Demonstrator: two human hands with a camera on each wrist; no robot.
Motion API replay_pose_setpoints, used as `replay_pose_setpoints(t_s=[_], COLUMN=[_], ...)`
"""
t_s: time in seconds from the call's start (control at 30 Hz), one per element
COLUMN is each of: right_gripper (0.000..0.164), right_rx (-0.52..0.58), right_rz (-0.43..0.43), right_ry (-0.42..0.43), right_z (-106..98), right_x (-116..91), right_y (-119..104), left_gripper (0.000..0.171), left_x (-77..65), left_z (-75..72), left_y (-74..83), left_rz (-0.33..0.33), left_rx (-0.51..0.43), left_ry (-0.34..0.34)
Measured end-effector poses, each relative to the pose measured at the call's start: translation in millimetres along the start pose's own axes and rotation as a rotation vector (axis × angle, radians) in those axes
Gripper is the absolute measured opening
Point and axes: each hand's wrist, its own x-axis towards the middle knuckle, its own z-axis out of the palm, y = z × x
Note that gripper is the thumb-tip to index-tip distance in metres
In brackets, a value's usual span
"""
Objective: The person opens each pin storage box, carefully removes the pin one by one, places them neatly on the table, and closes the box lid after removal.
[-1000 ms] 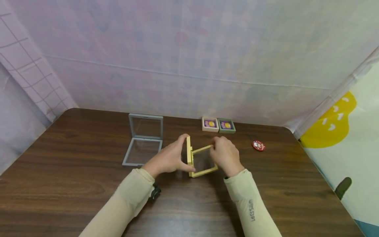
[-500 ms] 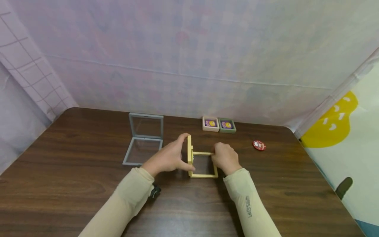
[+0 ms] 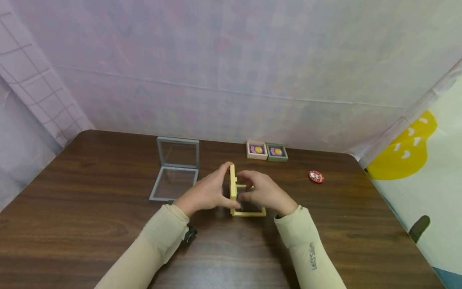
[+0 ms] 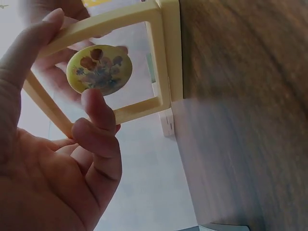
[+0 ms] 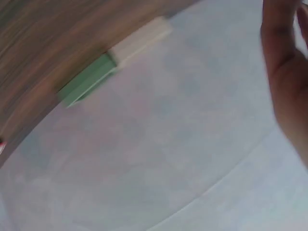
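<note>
Here we are with the yellow frame point(image 3: 232, 180), hinged open near the middle of the wooden surface point(image 3: 72, 216), well short of its far edge: 1 half lies flat, the other stands up, roughly at right angles to it. In the left wrist view we spot an oval badge point(image 4: 99, 67), yellow with a printed flower bunch, showing in the raised half's clear window. Our left hand point(image 3: 209, 190) has a firm hold on that raised half, thumb on the near end, fingers at the far end. And there's the right hand point(image 3: 267, 192), over the flat half, thumb and fingers bent with a gap between them, right by the window's other side; whether they touch the badge, we can't tell. Out to the left, a grey frame point(image 3: 178, 166) sits open too, 1 half flat, 1 raised toward the far edge. Up along that edge, right of the middle, we have 2 small boxes side by side, a cream box point(image 3: 257, 158) and a green box point(image 3: 277, 158), each with a purple and yellow picture inside. Toward the far right corner lies a red badge point(image 3: 316, 176), and behind the far edge we see a pale checked cloth point(image 3: 216, 80).
</note>
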Motion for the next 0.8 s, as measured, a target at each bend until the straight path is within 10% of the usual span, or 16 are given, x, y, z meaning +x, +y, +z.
replay_pose_setpoints(t_s=[0.2, 0.5, 0.8], right_gripper=[0.058, 0.029, 0.040], right_rx=[0.167, 0.103, 0.103], right_rz=[-0.053, 0.010, -0.022], right_ry=[-0.128, -0.093, -0.142], right_z=[-2.2, 4.8, 11.6], right_x=[-4.3, -0.1, 2.0], right_y=[-8.3, -2.5, 1.8], left_gripper=[0.113, 0.114, 0.116], left_x=[-0.3, 1.2, 0.4], left_z=[-1.0, -0.4, -1.0], left_y=[1.8, -0.3, -0.2], left_rz=[0.005, -0.018, -0.023], left_rx=[0.001, 0.016, 0.003], left_ry=[0.006, -0.023, -0.029])
